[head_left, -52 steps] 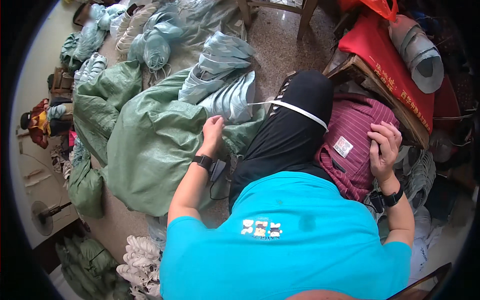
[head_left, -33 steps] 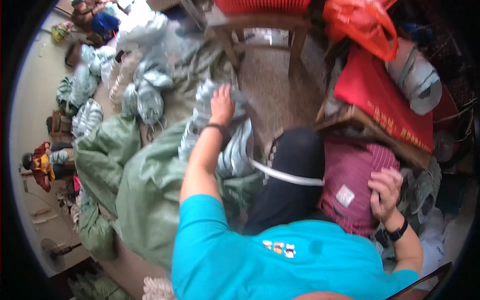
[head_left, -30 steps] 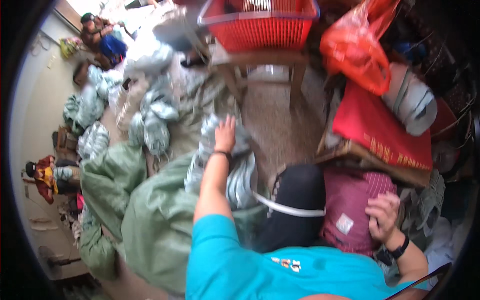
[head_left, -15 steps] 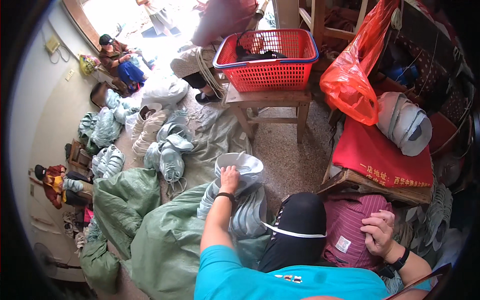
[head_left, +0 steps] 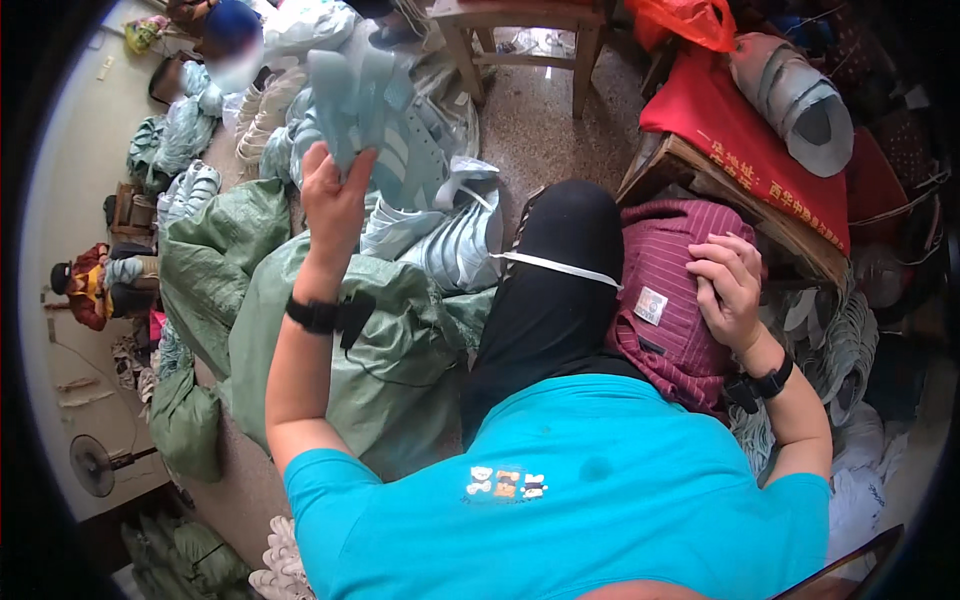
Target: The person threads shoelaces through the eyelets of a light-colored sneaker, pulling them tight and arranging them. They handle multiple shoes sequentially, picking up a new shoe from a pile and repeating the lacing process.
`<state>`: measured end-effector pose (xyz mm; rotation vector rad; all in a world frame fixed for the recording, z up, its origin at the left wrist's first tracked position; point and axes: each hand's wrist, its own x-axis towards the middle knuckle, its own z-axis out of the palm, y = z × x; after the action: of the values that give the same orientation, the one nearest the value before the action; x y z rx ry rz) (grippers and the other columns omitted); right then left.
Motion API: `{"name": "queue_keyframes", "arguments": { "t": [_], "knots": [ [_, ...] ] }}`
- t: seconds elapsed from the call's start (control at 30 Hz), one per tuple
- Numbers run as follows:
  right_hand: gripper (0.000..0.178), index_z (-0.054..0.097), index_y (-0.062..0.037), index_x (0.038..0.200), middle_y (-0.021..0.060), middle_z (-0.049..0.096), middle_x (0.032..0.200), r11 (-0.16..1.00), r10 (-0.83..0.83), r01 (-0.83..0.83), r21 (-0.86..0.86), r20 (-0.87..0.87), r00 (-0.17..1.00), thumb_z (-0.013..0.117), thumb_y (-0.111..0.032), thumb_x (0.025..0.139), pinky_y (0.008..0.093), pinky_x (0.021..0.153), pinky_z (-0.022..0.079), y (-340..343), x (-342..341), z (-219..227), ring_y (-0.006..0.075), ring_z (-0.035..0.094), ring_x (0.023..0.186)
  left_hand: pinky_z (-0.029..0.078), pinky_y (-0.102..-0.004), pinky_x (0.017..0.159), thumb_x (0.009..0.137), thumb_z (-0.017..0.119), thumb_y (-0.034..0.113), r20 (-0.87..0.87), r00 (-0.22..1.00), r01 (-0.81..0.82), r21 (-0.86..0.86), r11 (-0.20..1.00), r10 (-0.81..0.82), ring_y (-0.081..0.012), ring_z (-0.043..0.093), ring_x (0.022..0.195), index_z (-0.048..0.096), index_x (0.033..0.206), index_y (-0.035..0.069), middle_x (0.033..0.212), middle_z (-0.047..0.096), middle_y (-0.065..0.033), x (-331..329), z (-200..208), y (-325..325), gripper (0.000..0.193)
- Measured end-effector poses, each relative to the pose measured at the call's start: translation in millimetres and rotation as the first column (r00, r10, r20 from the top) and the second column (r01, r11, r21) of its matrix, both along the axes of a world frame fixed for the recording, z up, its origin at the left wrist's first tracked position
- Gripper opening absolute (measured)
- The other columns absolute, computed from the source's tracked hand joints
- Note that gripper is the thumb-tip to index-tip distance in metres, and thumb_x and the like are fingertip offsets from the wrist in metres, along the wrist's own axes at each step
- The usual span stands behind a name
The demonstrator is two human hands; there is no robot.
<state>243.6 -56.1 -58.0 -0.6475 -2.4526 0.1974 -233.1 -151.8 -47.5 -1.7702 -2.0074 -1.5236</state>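
Raised over the green sacks, my left hand (head_left: 335,195) pinches a pale blue shoe upper (head_left: 392,130) by its edge. The upper hangs in the air, its eyelet holes and lighter stripes facing me. Below it lie nested pale blue shoe uppers (head_left: 455,238) in a pile beside my knee. My right hand (head_left: 727,285) rests with loosely bent, parted fingers on a maroon striped cloth (head_left: 665,260) over my right leg, holding nothing. A white band (head_left: 560,268) runs around my black-covered left knee (head_left: 568,225).
Large green woven sacks (head_left: 330,350) fill the floor at my left. A wooden stool (head_left: 520,15) stands ahead. To the right, a red cloth (head_left: 720,140) covers a wooden box, with rolled uppers (head_left: 795,100) on top. A person (head_left: 90,285) sits at the far left.
My left hand has lifted a shoe upper off the pile and moved left with it. The view has tilted down. My right hand stays on the striped cloth.
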Motion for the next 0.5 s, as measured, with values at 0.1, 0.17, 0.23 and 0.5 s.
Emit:
{"name": "queue_keyframes", "arguments": {
  "t": [0.1,0.17,0.23,0.5],
  "knots": [
    [0.021,0.067,-0.0081,0.096,0.0073,0.068,0.105,1.0,0.011,-0.011,0.008,-0.005,1.0,0.069,-0.003,0.076,0.0428,0.096,0.044,3.5,-4.5,3.7,0.0302,0.061,0.106,0.044,-0.028,0.072,0.09,0.069,0.004,0.245,0.967,0.068,0.032,0.997,-0.073,-0.0144,0.056,0.087,0.072,0.096,0.0,0.093,0.062,-0.0034,29.1,32.6,-17.8,0.008],
    [0.022,0.066,-0.008,0.099,0.0079,0.067,0.106,1.0,0.002,-0.002,-0.014,0.001,1.0,0.07,-0.006,0.078,0.0427,0.095,0.043,4.2,-12.1,7.7,0.0298,0.06,0.105,0.044,-0.0261,0.071,0.091,0.069,0.004,0.132,0.986,0.094,0.031,0.995,-0.098,-0.0123,0.057,0.088,0.073,0.096,0.0,0.093,0.063,-0.0029,50.0,54.8,-22.5,0.007],
    [0.02,0.067,-0.0057,0.104,0.0105,0.067,0.105,0.963,0.057,-0.086,-0.254,-0.119,0.991,0.068,-0.012,0.085,0.0396,0.093,0.046,8.7,-28.5,9.4,0.0301,0.06,0.105,0.045,-0.0265,0.076,0.091,0.07,0.005,0.183,0.979,0.083,0.06,0.995,-0.092,-0.0128,0.057,0.088,0.073,0.096,-0.001,0.095,0.065,-0.0035,69.4,67.5,-27.6,0.009],
    [0.087,0.047,-0.0007,0.139,0.0206,0.059,0.133,-0.513,-0.234,-0.69,-0.51,-0.69,0.684,0.039,-0.074,0.093,0.0462,0.107,0.044,-8.8,-83.0,24.1,0.0339,0.059,0.121,0.048,-0.0273,0.078,0.094,0.066,0.006,0.118,0.971,0.171,0.258,0.951,-0.207,-0.0109,0.061,0.085,0.07,0.102,-0.002,0.093,0.07,-0.0031,183.4,77.9,-4.8,0.011]
  ]
}}
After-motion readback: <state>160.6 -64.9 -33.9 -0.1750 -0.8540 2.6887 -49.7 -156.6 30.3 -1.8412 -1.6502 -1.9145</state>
